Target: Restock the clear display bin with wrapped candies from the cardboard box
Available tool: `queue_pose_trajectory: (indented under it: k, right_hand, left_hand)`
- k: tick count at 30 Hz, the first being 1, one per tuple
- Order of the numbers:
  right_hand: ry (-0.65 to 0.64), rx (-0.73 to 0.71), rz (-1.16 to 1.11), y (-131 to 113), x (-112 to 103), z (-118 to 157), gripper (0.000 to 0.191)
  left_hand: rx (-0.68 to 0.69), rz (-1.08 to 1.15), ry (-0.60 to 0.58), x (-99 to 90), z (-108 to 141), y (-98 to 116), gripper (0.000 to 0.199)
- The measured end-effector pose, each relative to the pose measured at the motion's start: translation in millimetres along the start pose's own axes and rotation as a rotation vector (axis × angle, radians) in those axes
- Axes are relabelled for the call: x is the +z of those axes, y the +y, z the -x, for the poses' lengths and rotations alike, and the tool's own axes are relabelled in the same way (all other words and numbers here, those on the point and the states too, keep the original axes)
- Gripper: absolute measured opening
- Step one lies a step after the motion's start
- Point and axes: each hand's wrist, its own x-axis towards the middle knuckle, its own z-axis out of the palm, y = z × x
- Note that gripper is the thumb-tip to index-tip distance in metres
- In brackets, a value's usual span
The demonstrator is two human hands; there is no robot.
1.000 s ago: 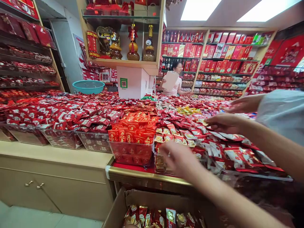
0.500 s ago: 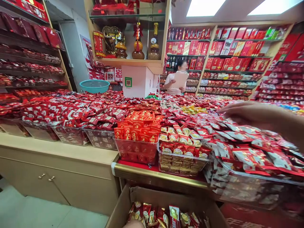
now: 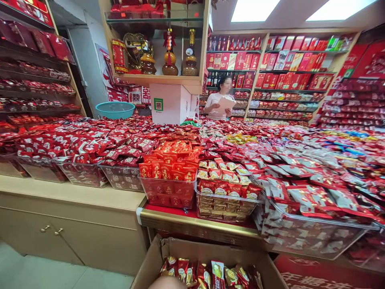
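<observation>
Neither my left hand nor my right hand shows now. A rounded patch of bare skin (image 3: 167,282), which looks like a knee, pokes in at the bottom edge in front of an open cardboard box (image 3: 207,249). Inside that box lie several red and gold snack packets (image 3: 218,273). Above it on the counter stands a clear bin of durian sweets (image 3: 228,196) stacked in rows. To its left is a bin of orange-red packets (image 3: 168,176). On its right, a larger clear bin (image 3: 313,233) is heaped with red and white packets (image 3: 315,196).
More clear bins of red packets (image 3: 81,172) line the beige cabinet (image 3: 69,228). Behind are a teal basin (image 3: 115,109), a white box (image 3: 167,104) and a display cabinet with bottles (image 3: 170,60). A person (image 3: 219,102) holding paper stands near the back shelves.
My right hand, which was over the red and white packets at the right, has left the view. The whole scene has shifted slightly left.
</observation>
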Motion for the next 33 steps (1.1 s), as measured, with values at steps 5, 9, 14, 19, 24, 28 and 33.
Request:
queue_pose_trajectory:
  k: [5, 9, 14, 19, 24, 28, 33]
  right_hand:
    - [-0.061, 0.041, -0.156, 17, 46, 4, 0.026]
    - [-0.108, 0.115, -0.297, 24, 69, 1, 0.032]
    - [-0.040, 0.144, -0.597, 19, 61, -7, 0.042]
    - [0.149, 0.063, -0.649, 10, 44, -3, 0.043]
    - [0.191, 0.042, -0.633, 8, 34, 1, 0.042]
    - [0.254, 0.040, -0.593, 8, 30, 0, 0.039]
    - [0.214, 0.050, -0.674, 3, 21, 4, 0.038]
  left_hand:
    - [-0.045, -0.174, 0.079, -3.8, -18, 22, 0.017]
    - [0.131, 0.038, 0.307, -6.8, -14, 43, 0.013]
    - [0.298, 0.348, 0.336, -11.5, -7, 66, 0.022]
    - [0.389, 0.455, 0.127, -12.6, -2, 71, 0.035]
    - [0.241, 0.495, 0.144, -13.4, 0, 73, 0.038]
    - [0.190, 0.495, 0.216, -13.9, -1, 74, 0.039]
    - [0.238, 0.561, 0.263, -11.7, 2, 81, 0.039]
